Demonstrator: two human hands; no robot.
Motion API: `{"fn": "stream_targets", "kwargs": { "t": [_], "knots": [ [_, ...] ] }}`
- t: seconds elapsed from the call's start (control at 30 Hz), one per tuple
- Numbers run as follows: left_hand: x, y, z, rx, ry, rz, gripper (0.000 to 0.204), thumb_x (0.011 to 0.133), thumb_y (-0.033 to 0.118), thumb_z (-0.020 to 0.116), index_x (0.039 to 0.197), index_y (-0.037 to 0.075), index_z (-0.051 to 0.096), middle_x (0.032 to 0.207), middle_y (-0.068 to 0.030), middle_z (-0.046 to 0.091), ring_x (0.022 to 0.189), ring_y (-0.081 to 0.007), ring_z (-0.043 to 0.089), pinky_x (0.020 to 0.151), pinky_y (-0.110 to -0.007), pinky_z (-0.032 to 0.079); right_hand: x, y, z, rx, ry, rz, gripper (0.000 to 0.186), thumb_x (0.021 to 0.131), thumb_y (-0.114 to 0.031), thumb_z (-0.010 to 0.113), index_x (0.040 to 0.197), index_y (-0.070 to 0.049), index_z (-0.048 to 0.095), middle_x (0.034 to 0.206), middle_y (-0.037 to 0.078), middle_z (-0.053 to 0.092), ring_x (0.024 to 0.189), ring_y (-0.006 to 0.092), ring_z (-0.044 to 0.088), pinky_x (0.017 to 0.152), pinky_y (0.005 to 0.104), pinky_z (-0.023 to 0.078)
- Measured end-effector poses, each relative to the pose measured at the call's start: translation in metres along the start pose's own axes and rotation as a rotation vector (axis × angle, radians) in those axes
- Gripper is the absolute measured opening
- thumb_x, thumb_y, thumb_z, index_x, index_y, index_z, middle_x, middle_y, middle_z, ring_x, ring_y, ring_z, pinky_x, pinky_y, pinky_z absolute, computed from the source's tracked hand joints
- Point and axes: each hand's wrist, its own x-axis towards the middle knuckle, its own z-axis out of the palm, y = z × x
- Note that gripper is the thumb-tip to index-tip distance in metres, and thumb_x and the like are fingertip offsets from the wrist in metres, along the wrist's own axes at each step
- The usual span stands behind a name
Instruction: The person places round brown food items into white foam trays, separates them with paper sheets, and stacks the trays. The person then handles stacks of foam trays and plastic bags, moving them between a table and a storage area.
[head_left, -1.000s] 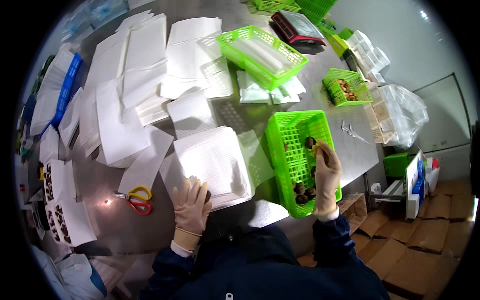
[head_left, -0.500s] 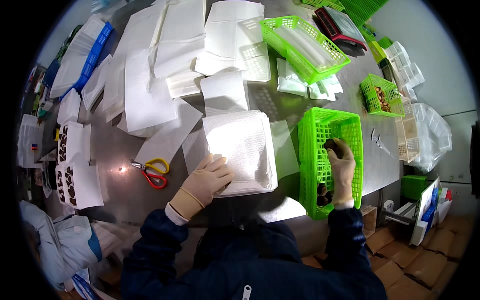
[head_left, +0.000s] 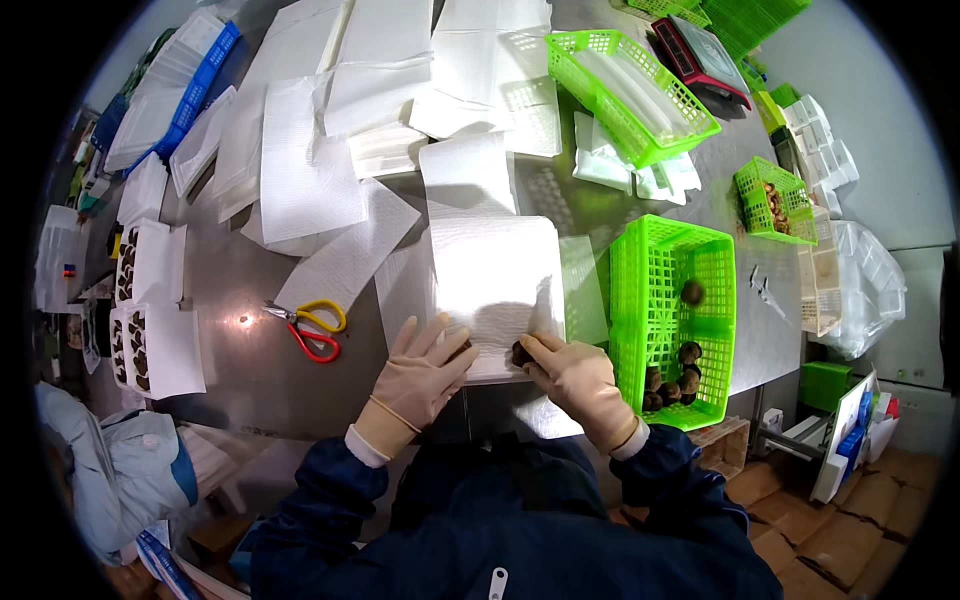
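Observation:
In front of me lies a white tray lined with white textured paper (head_left: 495, 270). My left hand (head_left: 415, 375), in a pale glove, spreads its fingers over the tray's near left corner. A dark brown lump (head_left: 460, 350) shows beside its thumb side, partly hidden. My right hand (head_left: 580, 385), gloved alike, pinches a round dark brown lump (head_left: 522, 353) at the tray's near right part. To the right stands a green perforated basket (head_left: 622, 300). Several similar dark lumps (head_left: 688, 380) lie at its near end, and a single blurred lump (head_left: 693, 292) is farther up.
Scissors (head_left: 318, 330) with red and yellow handles lie left of the tray. White paper sheets (head_left: 310, 160) cover the far left. Beyond are another green basket (head_left: 650, 155), a red scale (head_left: 700, 60) and a small green basket (head_left: 775, 200). A metal caliper-like tool (head_left: 765, 290) lies right.
My right hand has moved left from the basket to the tray with a dark lump. A dark lump now shows by my left hand. More lumps are visible in the basket.

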Motion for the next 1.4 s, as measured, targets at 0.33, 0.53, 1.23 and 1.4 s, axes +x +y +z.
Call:
{"fn": "stream_targets", "kwargs": {
  "t": [0.33, 0.53, 1.23, 1.4],
  "knots": [
    [0.024, -0.037, 0.026, -0.322, 0.462, -0.251, 0.062, 0.089, 0.04, 0.078, 0.14, 0.008, 0.061, 0.142, -0.0184, 0.061, 0.134, -0.0407, 0.055, 0.115, -0.049, 0.041, 0.015, 0.022, -0.022, 0.208, 0.292, 0.154, 0.052, 0.086, -0.014, 0.078, 0.136, -0.014, 0.063, 0.128, 0.014, 0.069, 0.094, 0.0326, 0.072, 0.082, 0.0403, 0.059],
    [0.102, -0.061, 0.045, -0.52, 0.714, -0.545, 0.04, 0.085, 0.019, 0.082, 0.12, 0.002, 0.071, 0.142, -0.0222, 0.061, 0.132, -0.0381, 0.057, 0.111, -0.042, 0.046, 0.073, 0.042, 0.005, 0.667, 0.473, 0.378, 0.073, 0.084, -0.017, 0.084, 0.149, -0.007, 0.052, 0.146, 0.019, 0.056, 0.132, 0.0319, 0.056, 0.11, 0.0398, 0.047],
    [0.016, -0.046, 0.074, -0.544, 0.475, -0.368, 0.033, 0.089, 0.03, 0.083, 0.094, -0.002, 0.078, 0.162, -0.0214, 0.042, 0.144, -0.0408, 0.042, 0.117, -0.045, 0.037, 0.023, 0.03, 0.02, 0.921, 0.234, 0.255, 0.043, 0.094, -0.033, 0.078, 0.125, -0.004, 0.074, 0.16, 0.023, 0.042, 0.147, 0.0365, 0.039, 0.119, 0.0456, 0.033],
    [0.009, -0.012, 0.057, -1.244, 0.458, -0.702, 0.029, 0.088, 0.021, 0.083, 0.101, -0.005, 0.077, 0.158, -0.0231, 0.047, 0.14, -0.0392, 0.05, 0.115, -0.041, 0.039, 0.011, 0.041, 0.046, 0.889, 0.251, 0.339, 0.038, 0.096, -0.038, 0.072, 0.114, -0.006, 0.078, 0.154, 0.027, 0.048, 0.141, 0.0418, 0.046, 0.116, 0.0451, 0.038]
  ]
}}
